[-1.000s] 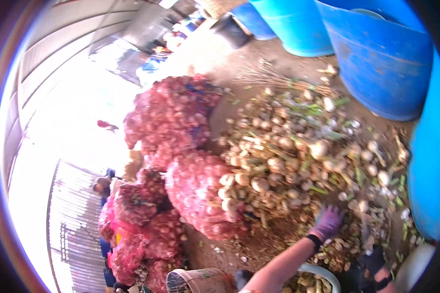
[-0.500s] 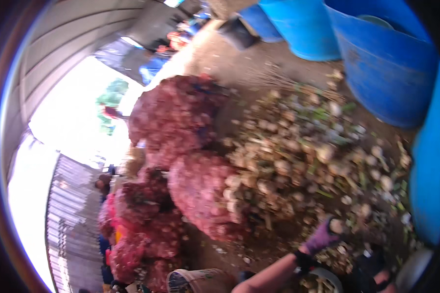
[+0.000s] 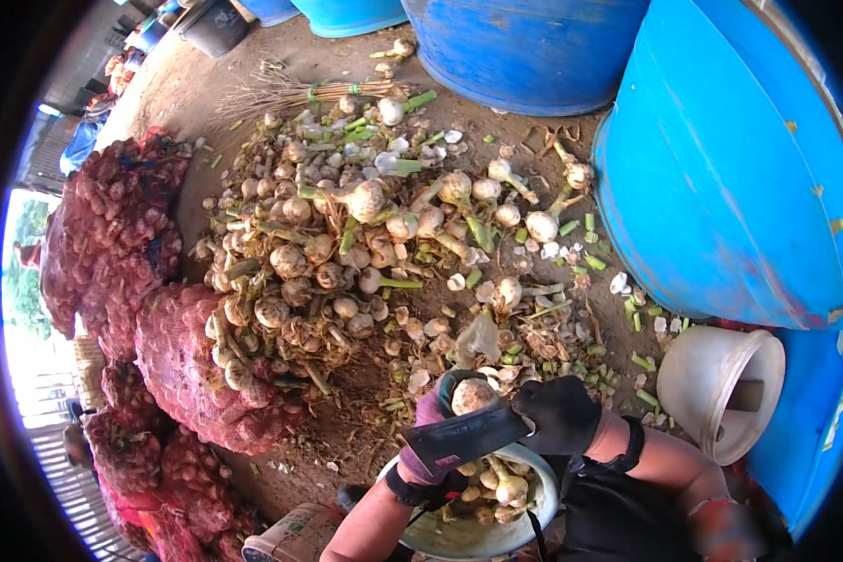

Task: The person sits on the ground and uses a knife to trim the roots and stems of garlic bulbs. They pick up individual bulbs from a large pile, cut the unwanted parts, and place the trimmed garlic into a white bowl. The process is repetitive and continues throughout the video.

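Note:
My left hand [image 3: 428, 417], in a purple glove, is closed round a pale garlic bulb [image 3: 475, 394] at the lower middle. My right hand [image 3: 562, 412], in a black glove, is closed on a cleaver [image 3: 464, 437], whose dark blade lies across the front of the bulb and partly hides my left fingers. Beneath both hands stands a pale basin [image 3: 550, 501] holding several trimmed bulbs [image 3: 508, 490]. Above my hands spreads a pile of garlic with green stalks [image 3: 347, 272], loose skins and cut stems around it.
Red mesh sacks of bulbs [image 3: 112, 239] line the left. Blue barrels [image 3: 515, 51] and a light blue tub [image 3: 712, 178] stand at top and right. A white bucket [image 3: 698, 379] is beside my right arm, another bucket [image 3: 276, 546] at bottom left. A stick bundle [image 3: 314, 92] lies behind the pile.
The view has swung down and rightward. My left hand, earlier reaching into the pile, now holds a bulb at the basin, with my right hand and the cleaver brought against it.

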Demonstrator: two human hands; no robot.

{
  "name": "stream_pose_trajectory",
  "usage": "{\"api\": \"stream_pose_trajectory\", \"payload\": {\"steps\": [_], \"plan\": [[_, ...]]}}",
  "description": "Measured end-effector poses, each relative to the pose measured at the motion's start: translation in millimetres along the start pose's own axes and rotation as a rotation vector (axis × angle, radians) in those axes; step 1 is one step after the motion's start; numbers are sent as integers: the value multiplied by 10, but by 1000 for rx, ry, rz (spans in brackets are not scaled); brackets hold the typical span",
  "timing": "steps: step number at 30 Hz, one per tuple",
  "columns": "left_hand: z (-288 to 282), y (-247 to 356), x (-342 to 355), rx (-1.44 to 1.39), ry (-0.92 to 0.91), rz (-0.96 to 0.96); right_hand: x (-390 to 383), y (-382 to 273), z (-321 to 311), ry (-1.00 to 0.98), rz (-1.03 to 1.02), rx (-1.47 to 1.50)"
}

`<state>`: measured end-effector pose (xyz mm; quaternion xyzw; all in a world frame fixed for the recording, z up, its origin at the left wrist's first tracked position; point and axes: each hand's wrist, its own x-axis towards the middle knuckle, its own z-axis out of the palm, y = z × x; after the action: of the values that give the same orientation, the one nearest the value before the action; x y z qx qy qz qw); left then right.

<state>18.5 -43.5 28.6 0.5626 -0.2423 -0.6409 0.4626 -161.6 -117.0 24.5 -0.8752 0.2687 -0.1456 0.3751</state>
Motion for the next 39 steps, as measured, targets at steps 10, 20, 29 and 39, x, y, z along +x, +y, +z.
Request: {"api": "stream_pose_trajectory", "payload": {"steps": [10, 20, 29, 39], "plan": [[-41, -126, -27, 10, -145, -173, -94, 264, 219, 6, -21, 65], [-126, -109, 127, -712, -185, -46, -279, 432, 207, -20, 731, 755], [-201, -228, 44, -660, -57, 12, -91, 270, 73, -119, 821, 1044], [-129, -206, 103, 535, -393, -260, -37, 453, -70, -22, 516, 460]]}}
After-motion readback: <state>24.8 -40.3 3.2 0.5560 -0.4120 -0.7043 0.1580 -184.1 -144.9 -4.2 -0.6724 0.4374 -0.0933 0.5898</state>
